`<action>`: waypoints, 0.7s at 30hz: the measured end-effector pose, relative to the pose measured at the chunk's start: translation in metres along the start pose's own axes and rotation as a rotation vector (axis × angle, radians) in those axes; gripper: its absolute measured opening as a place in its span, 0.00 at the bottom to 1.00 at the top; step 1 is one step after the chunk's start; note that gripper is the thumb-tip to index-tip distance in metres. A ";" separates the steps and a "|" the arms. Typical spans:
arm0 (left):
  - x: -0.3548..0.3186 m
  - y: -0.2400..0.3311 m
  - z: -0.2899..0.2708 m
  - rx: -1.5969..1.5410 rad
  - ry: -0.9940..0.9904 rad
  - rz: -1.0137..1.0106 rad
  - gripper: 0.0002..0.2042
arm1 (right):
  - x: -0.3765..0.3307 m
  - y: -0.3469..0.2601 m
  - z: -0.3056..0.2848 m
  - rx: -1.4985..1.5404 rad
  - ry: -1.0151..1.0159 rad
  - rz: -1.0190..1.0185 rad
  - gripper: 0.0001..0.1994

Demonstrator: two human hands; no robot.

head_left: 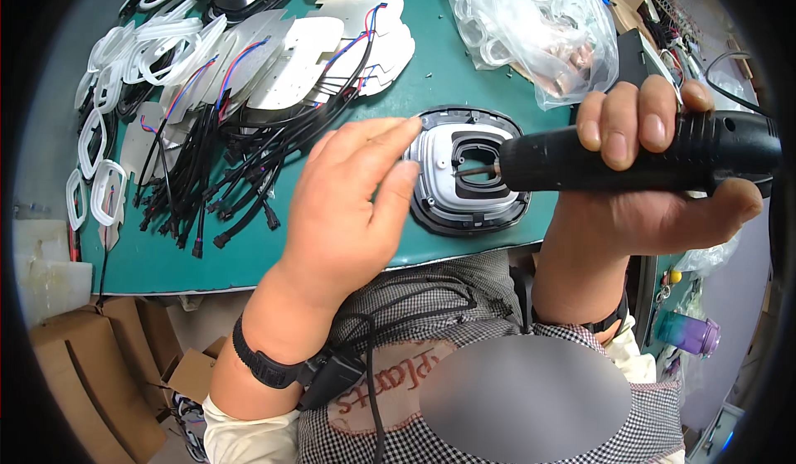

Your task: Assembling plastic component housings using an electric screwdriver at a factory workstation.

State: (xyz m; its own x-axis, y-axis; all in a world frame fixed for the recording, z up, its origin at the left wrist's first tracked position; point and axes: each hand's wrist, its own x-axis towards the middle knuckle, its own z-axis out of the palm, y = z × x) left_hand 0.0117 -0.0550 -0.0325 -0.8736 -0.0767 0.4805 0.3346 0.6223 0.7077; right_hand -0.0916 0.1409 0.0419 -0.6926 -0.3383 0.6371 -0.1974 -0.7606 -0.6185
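A rounded black-and-white plastic housing [432, 174] with an opening in its middle lies on the green table. My left hand [348, 186] steadies its left edge, with thumb and fingertips pressed to the rim. My right hand [638, 132] is closed round a black electric screwdriver [597, 155], held nearly level. The bit points left over the housing's opening. From this angle I cannot tell whether the tip touches a screw.
Left of the housing lie black cables with connectors [199, 174], pale flat plates [298, 62] and several white ring frames [108, 190]. A clear plastic bag of parts [531, 24] sits at the back right. Cardboard boxes [91, 373] stand at the lower left, a purple-teal bottle [690, 333] at the right.
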 end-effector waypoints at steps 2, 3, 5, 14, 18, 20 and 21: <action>0.002 0.006 0.000 0.105 -0.074 -0.005 0.22 | -0.001 0.005 -0.002 -0.088 -0.050 -0.022 0.40; 0.002 0.009 0.001 0.213 -0.142 -0.007 0.26 | 0.000 0.008 -0.007 -0.132 -0.130 -0.031 0.41; 0.000 0.008 0.006 0.236 -0.167 -0.042 0.30 | 0.000 0.012 -0.011 -0.166 -0.172 -0.040 0.41; -0.005 -0.003 0.013 0.247 -0.206 -0.081 0.35 | -0.001 0.026 -0.002 -0.209 -0.142 -0.017 0.41; -0.003 -0.002 0.014 0.226 -0.196 -0.074 0.35 | -0.001 0.026 -0.003 -0.206 -0.097 0.012 0.40; -0.002 -0.001 0.014 0.220 -0.197 -0.074 0.34 | 0.000 0.025 -0.004 -0.215 -0.120 0.018 0.41; -0.003 -0.002 0.015 0.222 -0.193 -0.074 0.34 | 0.002 0.025 -0.004 -0.219 -0.144 0.023 0.41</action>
State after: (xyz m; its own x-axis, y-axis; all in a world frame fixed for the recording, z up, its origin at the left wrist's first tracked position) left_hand 0.0082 -0.0445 -0.0424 -0.9509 0.0078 0.3095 0.2004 0.7774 0.5962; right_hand -0.1002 0.1231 0.0256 -0.5957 -0.4412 0.6711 -0.3393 -0.6191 -0.7082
